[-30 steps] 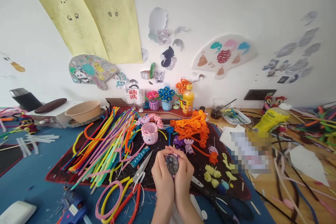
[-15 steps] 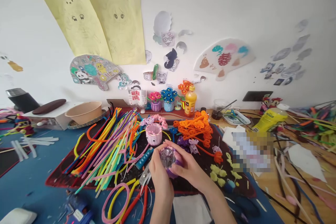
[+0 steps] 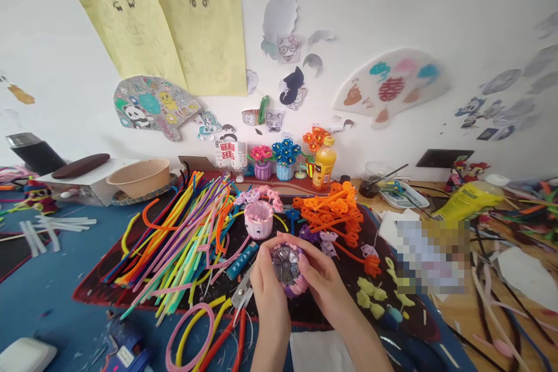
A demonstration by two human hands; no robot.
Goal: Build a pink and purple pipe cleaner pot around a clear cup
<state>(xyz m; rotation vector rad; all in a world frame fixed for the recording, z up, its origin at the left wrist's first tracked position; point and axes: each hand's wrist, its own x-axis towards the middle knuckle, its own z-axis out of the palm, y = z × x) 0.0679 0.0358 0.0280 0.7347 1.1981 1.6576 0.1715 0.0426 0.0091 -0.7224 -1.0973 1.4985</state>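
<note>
We hold a purple cup [image 3: 286, 268] between both hands, just above the near part of the black mat [image 3: 93, 292] that lies on the blue bench [image 3: 47, 308]. The cup is small and round, wrapped in purple and pink fuzzy wire, and tipped so that its silvery round face looks up at us.

Our left hand [image 3: 269, 297] has its grip closed on the cup's left side, with the thumb lying along the rim. Our right hand [image 3: 325, 283] closes its grip on the right side and the top, with the fingers curled over the far edge and touching the wire wrapping. The two hands meet around the cup.

Just beyond the cup a pink pot [image 3: 258, 220] stands upright on the mat, with pale pink wire loops behind it. To the left a big heap of pipe cleaners [image 3: 183, 232] in many colours fans across the mat. To the right of the pink pot lies a pile of orange flowers [image 3: 335, 212], and nearer us some small yellow flowers [image 3: 368, 297].

Scissors [image 3: 241, 295] lie just beside our left hand, and a blue strip [image 3: 241, 260] lies between them and the pink pot. Pink and yellow wire rings [image 3: 192, 342] sit at the mat's near edge, with a blue glue gun [image 3: 126, 351] to their left. An orange bottle [image 3: 325, 161] stands by the wall.
</note>
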